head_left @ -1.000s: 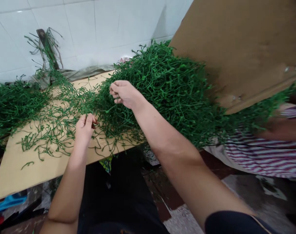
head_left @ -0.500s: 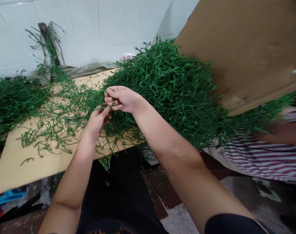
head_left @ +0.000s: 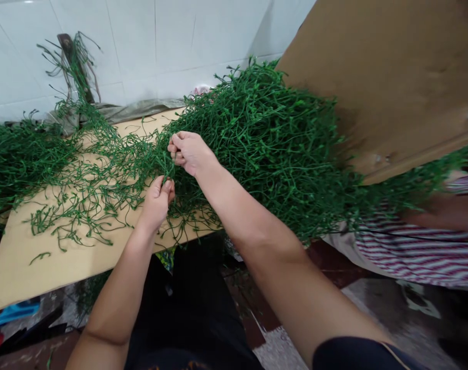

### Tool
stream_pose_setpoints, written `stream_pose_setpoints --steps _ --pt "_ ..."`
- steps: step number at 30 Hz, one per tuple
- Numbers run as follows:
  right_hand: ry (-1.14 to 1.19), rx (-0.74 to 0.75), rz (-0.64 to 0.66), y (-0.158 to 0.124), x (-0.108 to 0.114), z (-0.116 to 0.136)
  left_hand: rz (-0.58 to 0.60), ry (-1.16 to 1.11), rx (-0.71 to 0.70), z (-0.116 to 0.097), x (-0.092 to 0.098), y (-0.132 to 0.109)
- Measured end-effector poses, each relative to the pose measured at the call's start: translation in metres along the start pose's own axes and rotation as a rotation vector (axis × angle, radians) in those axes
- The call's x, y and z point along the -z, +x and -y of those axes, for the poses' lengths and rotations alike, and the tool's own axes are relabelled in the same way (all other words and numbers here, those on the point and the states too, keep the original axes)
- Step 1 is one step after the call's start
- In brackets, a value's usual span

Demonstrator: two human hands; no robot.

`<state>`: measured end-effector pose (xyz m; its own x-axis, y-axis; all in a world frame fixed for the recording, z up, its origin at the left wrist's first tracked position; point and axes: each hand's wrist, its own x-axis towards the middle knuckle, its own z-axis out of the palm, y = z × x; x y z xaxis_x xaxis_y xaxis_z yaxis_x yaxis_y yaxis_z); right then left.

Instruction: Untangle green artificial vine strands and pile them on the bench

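My left hand [head_left: 158, 199] is closed in a pinch, with a bit of thin green plastic-looking stem [head_left: 165, 179] at its fingertips. Just above and to its right, my right hand [head_left: 192, 152] is also closed, thumb against the curled fingers, on a green stem mostly hidden by them. A small gap separates the two hands. Behind and beside them rises a large heap of green stems with small budded tips [head_left: 257, 128]. Looser stems of the same kind [head_left: 99, 190] lie scattered on the tan board [head_left: 33, 272] to the left.
Another green heap [head_left: 21, 164] is at the far left. Stems hang on an upright brown post [head_left: 70, 56] by the tiled wall [head_left: 141, 46]. A large cardboard sheet [head_left: 392, 77] leans over the right side. Beyond it, a person in a striped garment [head_left: 411, 252] is partly visible.
My hands were touching and have come apart. The left hand has dropped lower and towards me; the right has stayed close to its spot, its fingers more curled.
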<state>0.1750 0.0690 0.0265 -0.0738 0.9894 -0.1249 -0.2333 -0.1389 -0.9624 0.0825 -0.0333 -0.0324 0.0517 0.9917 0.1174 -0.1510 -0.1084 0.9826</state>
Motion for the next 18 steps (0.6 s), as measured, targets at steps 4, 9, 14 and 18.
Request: stream_pose_setpoints --steps 4,9,14,18 --pt "0.064 0.087 -0.204 0.014 0.016 0.013 0.263 0.323 0.031 0.004 -0.007 -0.036" --pt "-0.226 0.152 0.151 0.0 0.023 0.031 0.746 0.838 -0.041 -0.008 -0.024 -0.054" --pt "-0.495 0.219 0.255 -0.017 0.024 0.038 0.747 1.041 -0.078 -0.032 -0.021 -0.037" --pt "-0.678 0.257 0.301 -0.03 0.04 0.041 0.125 0.928 -0.146 -0.032 0.008 -0.003"
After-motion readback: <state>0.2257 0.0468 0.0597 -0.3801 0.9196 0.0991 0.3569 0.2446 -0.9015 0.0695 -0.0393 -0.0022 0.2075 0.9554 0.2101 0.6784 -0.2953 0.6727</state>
